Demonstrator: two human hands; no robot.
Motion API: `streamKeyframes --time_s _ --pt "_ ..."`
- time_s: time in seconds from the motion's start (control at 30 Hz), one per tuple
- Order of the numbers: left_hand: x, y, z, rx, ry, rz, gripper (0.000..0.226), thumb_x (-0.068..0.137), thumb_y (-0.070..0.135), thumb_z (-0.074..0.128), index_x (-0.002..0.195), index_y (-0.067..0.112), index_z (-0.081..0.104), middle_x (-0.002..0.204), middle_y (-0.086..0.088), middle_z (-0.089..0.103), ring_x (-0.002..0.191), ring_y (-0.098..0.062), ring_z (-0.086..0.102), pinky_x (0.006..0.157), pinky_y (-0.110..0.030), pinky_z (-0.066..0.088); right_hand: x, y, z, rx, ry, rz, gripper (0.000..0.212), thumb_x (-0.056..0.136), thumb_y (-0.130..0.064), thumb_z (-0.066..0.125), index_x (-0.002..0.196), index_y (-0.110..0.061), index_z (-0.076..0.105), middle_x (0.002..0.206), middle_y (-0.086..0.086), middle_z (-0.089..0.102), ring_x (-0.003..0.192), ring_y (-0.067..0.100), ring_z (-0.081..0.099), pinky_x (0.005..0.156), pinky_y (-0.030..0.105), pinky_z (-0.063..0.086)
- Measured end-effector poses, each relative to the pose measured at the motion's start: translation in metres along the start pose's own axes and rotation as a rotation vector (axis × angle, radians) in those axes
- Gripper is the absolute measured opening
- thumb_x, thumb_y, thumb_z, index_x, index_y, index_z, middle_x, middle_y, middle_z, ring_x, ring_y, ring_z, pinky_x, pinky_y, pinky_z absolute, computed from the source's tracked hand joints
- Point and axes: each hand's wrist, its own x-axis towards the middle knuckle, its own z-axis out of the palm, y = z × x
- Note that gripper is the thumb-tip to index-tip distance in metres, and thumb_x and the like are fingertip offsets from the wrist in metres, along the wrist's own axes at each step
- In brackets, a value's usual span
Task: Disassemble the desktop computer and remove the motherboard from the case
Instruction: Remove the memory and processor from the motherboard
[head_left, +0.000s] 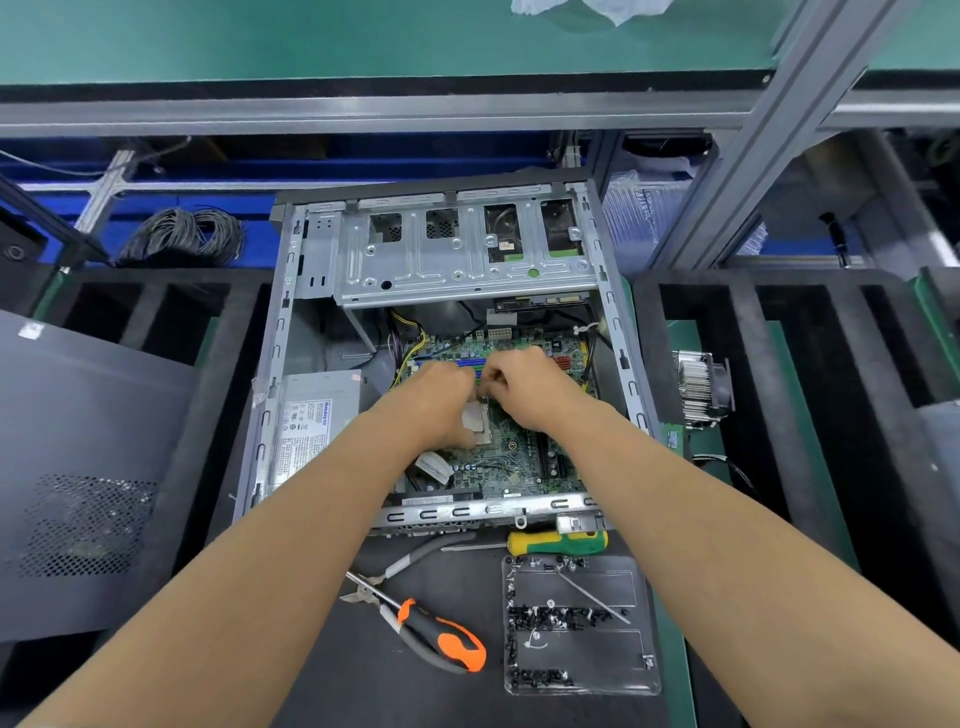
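Note:
An open grey computer case (270, 374) lies flat on the bench. Inside it sits the green motherboard (498, 467), with the bare CPU socket (475, 421) partly showing between my hands. My left hand (441, 395) reaches in beside the socket, its fingers bent down onto the board. My right hand (519, 382) has its fingers curled and pinches something small by the blue memory slots (470, 364); what it pinches is hidden. The power supply (311, 415) sits in the case's left part.
A drive cage (457, 260) spans the case's far end. In front of the case lie a yellow-green screwdriver (558, 543), an orange-black screwdriver (441, 636), pliers (410, 561) and a clear tray of screws (576, 623). The case side panel (88, 467) lies left, a heatsink with fan (701, 387) right.

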Motion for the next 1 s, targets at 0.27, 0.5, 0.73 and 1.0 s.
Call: streamKeyframes --time_s 0.27,0.5,0.73,1.0 --pt "-0.028 -0.006 -0.030 -0.156 0.171 -0.031 0.055 0.072 0.027 0.075 0.123 0.014 0.059 0.106 -0.002 0.059 0.102 -0.020 0.051 0.090 -0.036 0.048 -0.011 -0.004 -0.002 -0.085 -0.085 -0.074 0.002 0.091 -0.018 0.061 0.090 -0.016 0.063 0.091 0.006 0.065 0.089 0.025 0.061 0.073 0.034 0.051" --pt "-0.064 0.000 -0.040 -0.254 0.241 -0.003 0.045 0.071 0.027 0.077 0.114 0.017 0.067 0.094 0.004 0.055 0.090 -0.015 0.052 0.083 -0.026 0.046 -0.025 -0.005 -0.015 -0.128 -0.078 0.004 0.028 0.095 -0.029 0.060 0.122 -0.022 0.057 0.113 0.011 0.055 0.096 0.027 0.059 0.076 0.033 0.045" --pt "-0.102 0.056 -0.050 -0.368 0.336 0.167 0.036 0.072 0.030 0.078 0.106 0.023 0.068 0.092 0.009 0.057 0.086 -0.008 0.053 0.080 -0.021 0.042 -0.097 -0.012 -0.068 0.244 0.329 -0.096 0.010 0.096 -0.031 0.058 0.090 -0.033 0.066 0.076 -0.018 0.066 0.071 -0.001 0.063 0.065 0.012 0.046" --pt "-0.131 0.155 -0.011 -0.480 0.168 0.497 0.038 0.073 0.033 0.078 0.109 0.024 0.067 0.093 0.008 0.057 0.082 -0.004 0.049 0.078 -0.019 0.043 -0.197 0.025 -0.083 0.357 0.481 -0.069 0.019 0.095 -0.029 0.060 0.080 -0.023 0.070 0.070 -0.009 0.067 0.062 0.007 0.060 0.064 0.017 0.046"
